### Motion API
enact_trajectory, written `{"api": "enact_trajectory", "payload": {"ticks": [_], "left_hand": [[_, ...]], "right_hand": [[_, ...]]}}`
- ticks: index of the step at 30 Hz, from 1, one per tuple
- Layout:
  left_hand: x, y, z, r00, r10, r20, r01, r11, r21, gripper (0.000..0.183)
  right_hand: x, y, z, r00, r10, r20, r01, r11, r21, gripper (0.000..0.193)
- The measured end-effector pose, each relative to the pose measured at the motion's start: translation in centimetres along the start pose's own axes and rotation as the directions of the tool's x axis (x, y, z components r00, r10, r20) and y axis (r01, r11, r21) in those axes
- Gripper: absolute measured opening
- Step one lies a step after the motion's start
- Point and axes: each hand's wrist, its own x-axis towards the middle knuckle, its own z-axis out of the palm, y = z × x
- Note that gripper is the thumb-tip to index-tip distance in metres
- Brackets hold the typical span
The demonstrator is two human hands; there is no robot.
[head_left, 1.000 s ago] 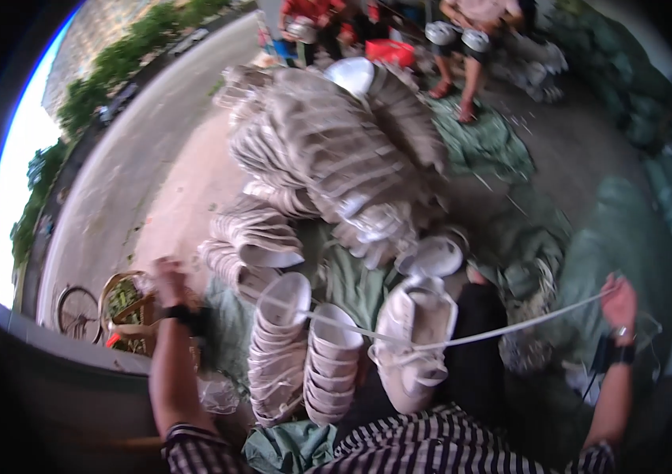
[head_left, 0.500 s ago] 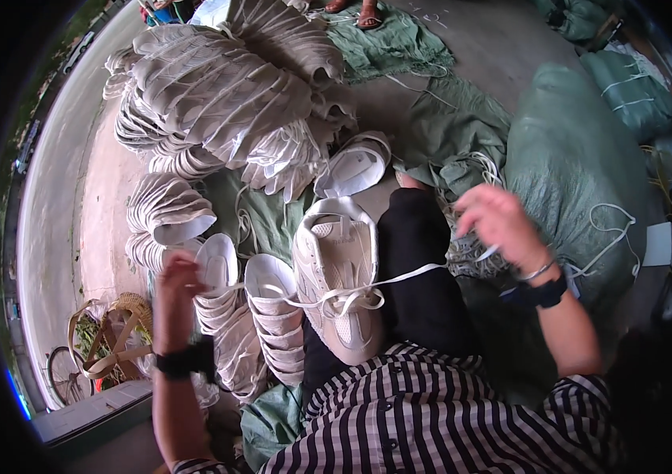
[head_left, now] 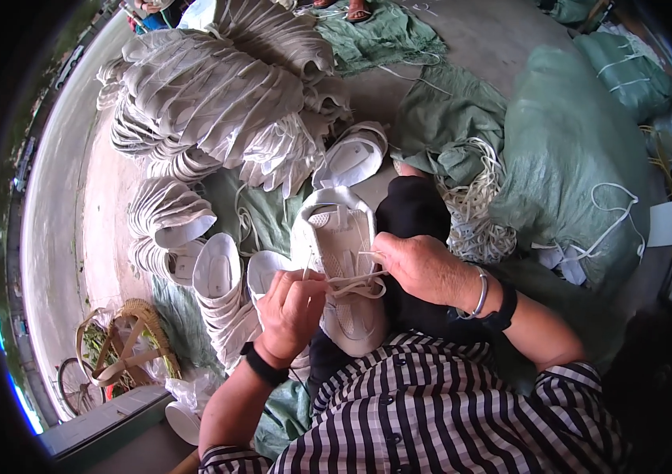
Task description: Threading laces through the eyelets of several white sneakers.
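Observation:
On my lap rests a pale beige shoe upper (head_left: 352, 320), its opening pointing away from me. A white shoelace (head_left: 355, 283) runs across its front part, with a loop lying near the right side. My left hand (head_left: 292, 306) is closed on one end of the lace at the upper's left edge. Just right of the upper, my right hand (head_left: 419, 265) pinches the other end between thumb and fingers. Both hands are close together over the upper. Nested shoe uppers (head_left: 217, 268) stand to the left of my left hand.
A large heap of stacked uppers (head_left: 209, 95) lies ahead at left, with a single upper (head_left: 354, 158) beside it. White laces (head_left: 478, 221) are bundled at right, next to a big green sack (head_left: 573, 174). A woven basket (head_left: 134, 340) stands at lower left; another person's feet (head_left: 357, 11) show at top.
Both hands have come inward from wide apart to meet over the upper. The lace ends, stretched out sideways before, are now drawn in close to it.

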Motion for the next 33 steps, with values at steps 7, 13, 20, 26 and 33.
{"api": "enact_trajectory", "payload": {"ticks": [7,13,20,26,33], "left_hand": [[-1.1,-0.1,3.7,0.861,-0.495,-0.116,0.453,0.85,-0.267,0.02],[-1.9,0.2,2.9,0.954,-0.3,-0.013,0.294,0.942,-0.16,0.027],[-3.1,1.4,2.6,0.793,-0.6,0.103,0.601,0.746,-0.285,0.021],[-3.4,1.3,2.2,0.833,-0.549,0.068,0.547,0.8,-0.248,0.017],[-2.9,1.0,1.9,0.749,-0.65,0.127,0.574,0.541,-0.615,0.009]], "right_hand": [[1.1,1.2,-0.5,0.942,0.314,0.123,-0.32,0.723,0.613,0.01],[0.4,3.4,-3.3,0.847,0.518,0.117,-0.365,0.408,0.837,0.012],[-1.1,3.2,-3.6,0.802,0.455,-0.387,-0.288,0.862,0.417,0.013],[-2.9,-1.0,0.4,0.972,-0.227,0.065,0.233,0.967,-0.099,0.005],[-2.6,-0.9,2.4,0.971,-0.234,-0.045,0.203,0.91,-0.361,0.013]]}}
